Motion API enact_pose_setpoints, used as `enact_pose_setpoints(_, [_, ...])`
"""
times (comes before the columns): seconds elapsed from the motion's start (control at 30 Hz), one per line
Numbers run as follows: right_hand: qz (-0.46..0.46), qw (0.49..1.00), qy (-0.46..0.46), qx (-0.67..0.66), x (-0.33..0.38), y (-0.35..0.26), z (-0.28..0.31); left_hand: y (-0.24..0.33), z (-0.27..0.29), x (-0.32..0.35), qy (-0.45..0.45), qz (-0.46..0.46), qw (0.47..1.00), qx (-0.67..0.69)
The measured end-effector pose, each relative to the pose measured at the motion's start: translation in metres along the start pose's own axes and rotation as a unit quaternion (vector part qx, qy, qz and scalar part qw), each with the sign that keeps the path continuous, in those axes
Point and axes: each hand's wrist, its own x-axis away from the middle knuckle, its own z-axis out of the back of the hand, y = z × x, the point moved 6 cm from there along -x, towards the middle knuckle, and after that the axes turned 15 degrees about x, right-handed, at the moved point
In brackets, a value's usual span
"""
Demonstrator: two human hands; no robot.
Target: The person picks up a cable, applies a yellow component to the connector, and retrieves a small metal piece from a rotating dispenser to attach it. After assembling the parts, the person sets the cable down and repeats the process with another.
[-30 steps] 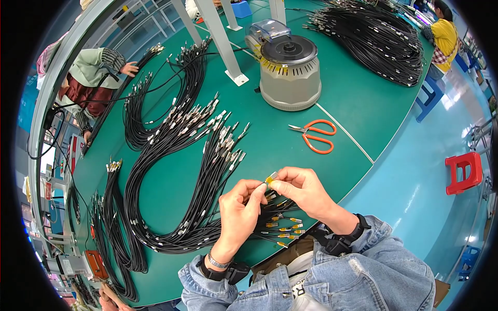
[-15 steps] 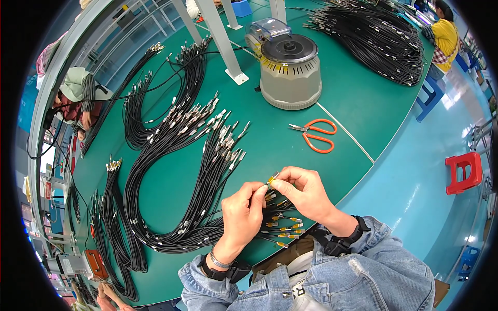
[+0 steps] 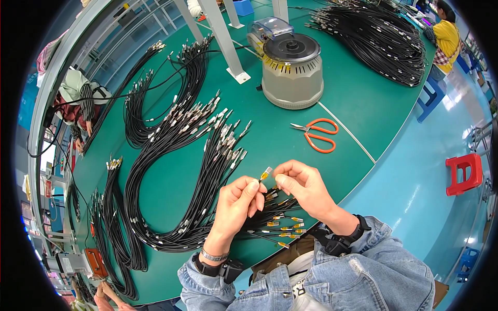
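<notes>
My left hand (image 3: 237, 203) pinches a black cable just below its end, between thumb and forefinger. A silver connector (image 3: 266, 172) with yellow tape around its base points up from that grip. Close to the connector's right, my right hand (image 3: 307, 193) has thumb and forefinger drawn together; a small gap separates them from the connector, and whether they hold anything is hidden. Below both hands lie more cable ends (image 3: 298, 225) with yellow tape and silver tips, near the table edge. Their black cables (image 3: 194, 239) run left under my left hand into a large curved bundle.
Orange-handled scissors (image 3: 321, 136) lie beyond my right hand. Behind them stands a round grey tape dispenser (image 3: 292, 85) with a black top. Further cable bundles (image 3: 376, 44) cover the far right of the green table (image 3: 358, 111). A metal post (image 3: 223, 44) rises from it. Co-workers (image 3: 447, 39) sit around.
My right fingers have come away from the taped connector, which now stands exposed above my left fingers. My left hand has shifted slightly left.
</notes>
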Motion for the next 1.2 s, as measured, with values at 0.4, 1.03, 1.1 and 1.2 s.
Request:
enact_pose_setpoints(0.4, [0.097,0.995,-0.021,0.001,-0.006,-0.013,-0.002,0.002,-0.015,-0.002,-0.027,0.046,0.998,0.044])
enact_pose_setpoints(1.03, [0.027,0.999,0.043,0.000,0.004,0.002,0.005,0.018,-0.046,0.018,0.076,-0.404,0.755,-0.511])
enact_pose_setpoints(1.1, [0.020,0.999,0.045,-0.017,0.003,0.005,0.004,0.019,-0.048,0.019,0.076,-0.417,0.738,-0.524])
enact_pose_setpoints(1.2, [0.006,0.998,0.049,-0.051,0.002,0.008,0.004,0.021,-0.054,0.021,0.058,-0.461,0.688,-0.558])
